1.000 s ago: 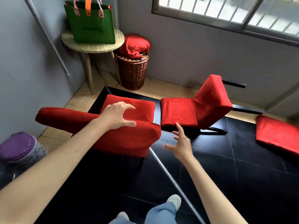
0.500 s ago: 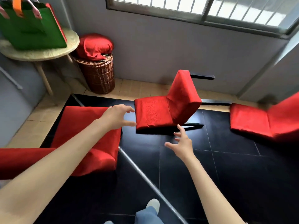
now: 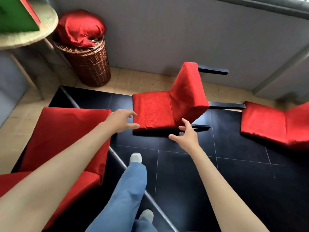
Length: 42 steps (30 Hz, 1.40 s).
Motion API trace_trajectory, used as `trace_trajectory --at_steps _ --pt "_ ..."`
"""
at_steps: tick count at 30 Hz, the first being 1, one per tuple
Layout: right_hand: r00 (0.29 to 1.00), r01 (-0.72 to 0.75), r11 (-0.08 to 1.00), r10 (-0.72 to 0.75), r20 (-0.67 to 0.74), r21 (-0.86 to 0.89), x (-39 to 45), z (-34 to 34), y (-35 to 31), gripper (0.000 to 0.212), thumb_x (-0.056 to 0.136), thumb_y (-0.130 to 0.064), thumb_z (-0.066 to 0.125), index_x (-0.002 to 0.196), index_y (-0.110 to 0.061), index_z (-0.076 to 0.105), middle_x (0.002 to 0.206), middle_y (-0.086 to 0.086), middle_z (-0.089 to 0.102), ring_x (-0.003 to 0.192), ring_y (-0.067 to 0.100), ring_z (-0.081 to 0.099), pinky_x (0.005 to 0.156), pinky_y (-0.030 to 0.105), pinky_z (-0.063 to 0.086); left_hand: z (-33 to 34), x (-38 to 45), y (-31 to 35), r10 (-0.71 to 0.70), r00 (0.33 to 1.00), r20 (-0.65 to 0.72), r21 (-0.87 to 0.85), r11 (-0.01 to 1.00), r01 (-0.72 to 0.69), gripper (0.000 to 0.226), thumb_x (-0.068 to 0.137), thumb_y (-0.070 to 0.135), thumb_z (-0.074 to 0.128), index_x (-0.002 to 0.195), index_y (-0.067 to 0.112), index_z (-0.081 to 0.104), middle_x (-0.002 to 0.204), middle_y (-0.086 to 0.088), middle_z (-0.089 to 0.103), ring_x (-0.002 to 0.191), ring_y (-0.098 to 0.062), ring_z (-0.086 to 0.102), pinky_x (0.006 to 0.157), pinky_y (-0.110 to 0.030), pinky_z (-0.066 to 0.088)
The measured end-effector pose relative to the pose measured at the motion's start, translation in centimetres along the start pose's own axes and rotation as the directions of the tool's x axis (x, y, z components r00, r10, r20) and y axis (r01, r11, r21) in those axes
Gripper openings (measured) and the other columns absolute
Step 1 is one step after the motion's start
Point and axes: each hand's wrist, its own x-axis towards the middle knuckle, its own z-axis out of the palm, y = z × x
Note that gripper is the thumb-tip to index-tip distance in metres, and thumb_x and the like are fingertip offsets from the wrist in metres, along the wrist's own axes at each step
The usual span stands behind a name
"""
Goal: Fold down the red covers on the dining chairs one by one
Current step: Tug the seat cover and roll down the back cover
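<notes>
From the head camera, 3 red-covered dining chairs show on a black tiled floor (image 3: 184, 173). The middle chair (image 3: 168, 108) lies tipped over, its seat cover facing up and its back rising at an angle toward the grey wall (image 3: 167, 34); dark legs stick out to the right behind it.

The left hand (image 3: 119, 120) reaches toward the near left corner of that seat, fingers and thumb loosely spread and holding nothing — the thumb tip sits just at the cover's edge, though whether it touches cannot be told. The right hand (image 3: 187, 137) hangs just in front of the seat's near right corner, fingers splayed wide, empty, with the index finger pointing up at the fold where seat meets back.

The left chair (image 3: 66, 134) lies under the left forearm at the lower left, its cover a broad flat red surface. The right chair (image 3: 274, 124) is cut off by the right edge, well apart from both hands.

A leg in blue jeans (image 3: 127, 190) steps forward between the arms, with a pale shoe at its tip.

At the back left, a wicker basket (image 3: 90, 64) stands against the wall, topped by a bundle of red cloth (image 3: 80, 29). Beside it stands a round pale table (image 3: 33, 34) bearing a green bag (image 3: 15, 15).
</notes>
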Motion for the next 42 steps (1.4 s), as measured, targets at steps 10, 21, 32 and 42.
trace_trajectory --at_steps 10,21,32,42 --pt "0.983 -0.156 0.987 0.158 0.095 -0.034 17.0 1.8 -3.2 0.099 0.072 -0.027 0.085 0.151 -0.029 0.026 0.133 0.001 0.053 0.117 0.019 0.053 0.101 0.039 0.047 0.1 18.1 -3.3 -0.055 0.993 0.101 -0.028 0.998 0.058 0.058 0.081 0.054 0.067 0.130 0.027 0.054 0.126 0.004 0.061 0.117 -0.018 0.055 0.096 -0.036 0.042" --pt "0.899 -0.374 0.919 0.393 0.194 -0.126 31.6 6.8 5.4 0.097 0.076 -0.028 0.082 0.152 -0.021 0.022 0.140 0.009 0.049 0.127 0.024 0.047 0.098 0.032 0.039 10.4 31.2 -7.9 -0.214 0.938 0.273 0.055 0.977 0.207 0.062 0.086 0.053 0.061 0.139 0.026 0.044 0.135 -0.004 0.053 0.124 -0.025 0.049 0.100 -0.041 0.042" --pt "0.850 -0.465 0.880 0.473 0.230 -0.095 44.4 20.9 24.9 0.103 0.077 -0.030 0.082 0.154 -0.024 0.015 0.148 0.013 0.040 0.135 0.027 0.040 0.106 0.036 0.036 32.1 40.0 -16.7 -0.412 0.875 0.254 -0.147 0.877 0.457 0.072 0.086 0.049 0.064 0.147 0.026 0.033 0.134 -0.012 0.047 0.123 -0.029 0.049 0.100 -0.044 0.044" --pt "0.910 -0.406 0.914 0.402 -0.105 -0.023 52.0 30.3 37.4 0.102 0.084 -0.034 0.074 0.156 -0.021 0.004 0.153 0.027 0.019 0.130 0.039 0.042 0.104 0.041 0.037 49.7 47.1 -20.9 -0.621 0.757 0.203 -0.379 0.663 0.645 0.092 0.084 0.049 0.066 0.153 0.032 0.007 0.146 -0.017 0.029 0.126 -0.036 0.045 0.105 -0.048 0.039"
